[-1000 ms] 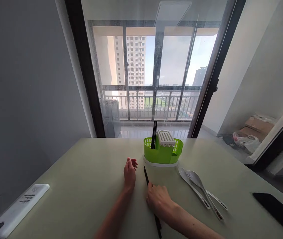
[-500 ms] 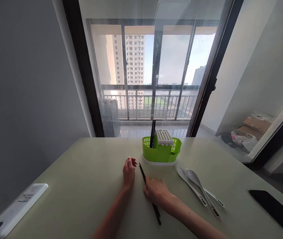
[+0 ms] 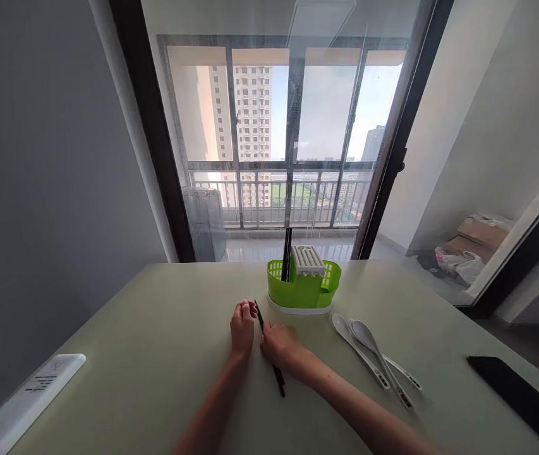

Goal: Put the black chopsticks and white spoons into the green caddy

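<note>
My right hand [image 3: 281, 346] is closed around black chopsticks [image 3: 277, 377], held low over the table and slanting from upper left to lower right. Their far tips reach up beside the fingers of my left hand [image 3: 242, 323]. That hand rests on its side with loosely curled fingers and nothing visible in it; whether it touches the tips is unclear. Just beyond both hands stands a green cutlery caddy [image 3: 297, 294] with a white slotted top [image 3: 308, 260]. More black chopsticks [image 3: 287, 253] stand upright in its left compartment. To the right lie several white spoons [image 3: 368, 347], partly crossed.
A long white device [image 3: 36, 398] lies along the table's left edge. On the right edge rests a flat black object [image 3: 510, 392]. Behind the table [image 3: 165, 316] is a glass door with a dark frame [image 3: 155, 145]. Cardboard boxes [image 3: 478, 237] and bags sit on the floor at right.
My right hand has moved left and slightly forward with the chopsticks, bringing their tips up to my left hand. The whole view has shifted a little.
</note>
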`<move>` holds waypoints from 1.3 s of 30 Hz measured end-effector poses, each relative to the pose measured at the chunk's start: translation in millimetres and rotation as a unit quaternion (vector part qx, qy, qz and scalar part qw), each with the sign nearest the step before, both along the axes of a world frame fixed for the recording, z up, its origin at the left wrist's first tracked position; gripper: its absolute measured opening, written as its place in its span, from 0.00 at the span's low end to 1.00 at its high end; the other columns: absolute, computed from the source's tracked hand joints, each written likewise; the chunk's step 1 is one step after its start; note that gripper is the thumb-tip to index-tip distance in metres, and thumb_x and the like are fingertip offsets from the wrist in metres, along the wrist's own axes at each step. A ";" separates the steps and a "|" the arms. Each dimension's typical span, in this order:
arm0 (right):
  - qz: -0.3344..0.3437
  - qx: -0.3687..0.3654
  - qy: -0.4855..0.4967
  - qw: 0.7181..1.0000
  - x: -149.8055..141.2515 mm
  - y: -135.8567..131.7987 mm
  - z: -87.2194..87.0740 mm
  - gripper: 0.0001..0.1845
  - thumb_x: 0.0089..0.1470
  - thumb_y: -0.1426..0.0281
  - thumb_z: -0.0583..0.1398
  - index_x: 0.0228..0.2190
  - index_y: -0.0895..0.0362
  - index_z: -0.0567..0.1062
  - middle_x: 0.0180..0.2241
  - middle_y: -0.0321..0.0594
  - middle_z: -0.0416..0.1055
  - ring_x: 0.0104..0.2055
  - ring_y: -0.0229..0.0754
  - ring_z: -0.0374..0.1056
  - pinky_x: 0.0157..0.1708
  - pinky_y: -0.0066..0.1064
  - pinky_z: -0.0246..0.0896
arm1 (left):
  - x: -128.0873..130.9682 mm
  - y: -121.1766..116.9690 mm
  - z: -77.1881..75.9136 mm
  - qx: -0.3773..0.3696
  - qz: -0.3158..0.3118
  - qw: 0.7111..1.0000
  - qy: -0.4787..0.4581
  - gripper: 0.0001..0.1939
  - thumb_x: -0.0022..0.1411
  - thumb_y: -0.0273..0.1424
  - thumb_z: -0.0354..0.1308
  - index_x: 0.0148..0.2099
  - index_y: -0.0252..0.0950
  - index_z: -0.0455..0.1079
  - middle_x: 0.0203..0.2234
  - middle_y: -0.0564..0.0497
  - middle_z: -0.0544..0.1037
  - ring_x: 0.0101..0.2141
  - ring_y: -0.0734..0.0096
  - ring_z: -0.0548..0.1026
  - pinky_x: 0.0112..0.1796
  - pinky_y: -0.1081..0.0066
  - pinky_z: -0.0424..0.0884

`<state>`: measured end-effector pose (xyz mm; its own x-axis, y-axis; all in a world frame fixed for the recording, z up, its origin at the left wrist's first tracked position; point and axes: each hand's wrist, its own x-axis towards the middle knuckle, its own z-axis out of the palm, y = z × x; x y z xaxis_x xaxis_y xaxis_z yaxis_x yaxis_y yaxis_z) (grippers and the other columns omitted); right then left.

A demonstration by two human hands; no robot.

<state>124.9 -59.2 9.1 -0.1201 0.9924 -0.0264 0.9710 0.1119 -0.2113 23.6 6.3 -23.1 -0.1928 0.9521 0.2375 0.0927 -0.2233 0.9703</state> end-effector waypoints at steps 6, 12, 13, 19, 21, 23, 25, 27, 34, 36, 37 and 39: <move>-0.025 -0.017 -0.016 0.999 -2.4 8.2 4.8 0.16 0.65 0.70 0.55 0.51 0.64 0.73 0.43 0.58 0.80 0.46 0.56 0.78 0.42 0.38 0.70 | -2.9 1.7 0.8 0.005 0.007 1.000 -0.003 0.22 0.64 0.51 0.49 0.32 0.39 0.70 0.26 0.48 0.77 0.29 0.63 0.75 0.35 0.64 0.71; -0.020 -0.014 -0.021 0.999 -5.0 10.8 3.9 0.15 0.65 0.74 0.55 0.51 0.65 0.73 0.43 0.59 0.80 0.46 0.55 0.78 0.41 0.36 0.70 | -5.6 1.8 1.3 0.007 0.008 1.000 -0.003 0.21 0.65 0.50 0.49 0.33 0.38 0.71 0.26 0.48 0.77 0.29 0.64 0.74 0.36 0.65 0.71; -0.019 -0.015 -0.022 0.999 -5.1 11.4 3.8 0.15 0.64 0.74 0.56 0.50 0.65 0.73 0.43 0.58 0.80 0.45 0.54 0.79 0.41 0.35 0.70 | -5.7 1.8 1.2 0.007 0.008 1.000 -0.003 0.21 0.65 0.50 0.49 0.33 0.38 0.71 0.26 0.49 0.77 0.29 0.64 0.74 0.35 0.65 0.71; -0.022 -0.005 -0.017 1.000 -4.0 9.3 3.9 0.15 0.64 0.72 0.57 0.50 0.66 0.73 0.42 0.59 0.80 0.46 0.56 0.78 0.41 0.36 0.71 | -5.6 4.3 -0.6 0.014 0.007 1.000 -0.003 0.23 0.65 0.51 0.50 0.32 0.38 0.71 0.26 0.49 0.76 0.28 0.65 0.74 0.35 0.65 0.72; -0.024 0.001 -0.013 1.000 -4.3 6.4 3.5 0.16 0.65 0.73 0.56 0.51 0.67 0.72 0.42 0.60 0.80 0.46 0.56 0.78 0.41 0.36 0.71 | -5.5 5.3 -1.4 0.016 0.006 1.000 -0.004 0.22 0.65 0.51 0.50 0.32 0.38 0.71 0.25 0.49 0.76 0.28 0.65 0.74 0.35 0.65 0.72; -0.027 0.004 -0.010 1.000 -5.2 4.3 2.7 0.15 0.65 0.74 0.55 0.51 0.67 0.72 0.43 0.60 0.79 0.46 0.55 0.78 0.41 0.36 0.71 | -5.4 6.1 -2.1 0.016 0.003 1.000 -0.004 0.22 0.65 0.51 0.50 0.32 0.39 0.71 0.25 0.49 0.76 0.28 0.65 0.74 0.35 0.65 0.72; -0.033 0.004 -0.006 0.999 -6.5 3.5 1.2 0.15 0.64 0.75 0.55 0.50 0.67 0.72 0.43 0.61 0.79 0.46 0.55 0.78 0.41 0.36 0.71 | -5.4 6.6 -2.4 0.014 0.000 1.000 -0.003 0.22 0.64 0.51 0.50 0.32 0.39 0.71 0.26 0.49 0.76 0.28 0.64 0.74 0.35 0.65 0.71; -0.041 0.002 0.001 0.999 -7.6 3.6 -0.9 0.14 0.64 0.75 0.55 0.50 0.67 0.72 0.43 0.62 0.79 0.47 0.55 0.78 0.42 0.36 0.71 | -5.4 7.1 -2.5 0.012 -0.002 1.000 0.000 0.21 0.64 0.51 0.50 0.32 0.39 0.70 0.26 0.49 0.76 0.28 0.64 0.74 0.35 0.64 0.71; -0.053 -0.007 0.052 0.997 4.4 3.1 -5.2 0.15 0.68 0.70 0.52 0.49 0.64 0.71 0.42 0.59 0.79 0.44 0.55 0.78 0.39 0.37 0.68 | -6.3 7.0 -5.4 -0.002 -0.006 1.000 0.002 0.19 0.64 0.49 0.53 0.35 0.38 0.71 0.27 0.50 0.76 0.30 0.64 0.74 0.36 0.64 0.71; -0.045 -0.011 0.080 0.996 15.5 3.1 -3.5 0.15 0.69 0.68 0.51 0.46 0.63 0.72 0.41 0.56 0.79 0.43 0.54 0.77 0.38 0.35 0.66 | -6.4 6.4 -6.2 -0.010 -0.004 1.000 -0.003 0.19 0.63 0.49 0.55 0.37 0.38 0.71 0.27 0.50 0.76 0.30 0.64 0.74 0.36 0.64 0.71; -0.035 -0.013 0.097 0.995 21.8 2.9 -2.0 0.14 0.69 0.67 0.50 0.44 0.62 0.72 0.41 0.53 0.79 0.42 0.52 0.77 0.37 0.34 0.65 | -6.2 5.9 -5.9 -0.015 -0.006 1.000 -0.006 0.19 0.63 0.49 0.55 0.38 0.37 0.71 0.27 0.50 0.76 0.30 0.64 0.75 0.37 0.64 0.71; -0.009 -0.008 0.133 0.991 34.5 1.5 1.8 0.14 0.69 0.66 0.50 0.42 0.59 0.72 0.39 0.47 0.79 0.40 0.47 0.76 0.37 0.31 0.63 | -5.2 4.1 -3.3 -0.022 -0.027 0.999 -0.016 0.21 0.62 0.51 0.57 0.40 0.37 0.71 0.30 0.48 0.78 0.31 0.64 0.76 0.38 0.64 0.72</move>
<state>159.4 -57.6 10.8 -0.1064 0.9942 -0.0128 0.8828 0.0886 -0.4613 18.3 10.4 -26.4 -0.1485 0.9705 0.1901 0.0507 -0.1845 0.9815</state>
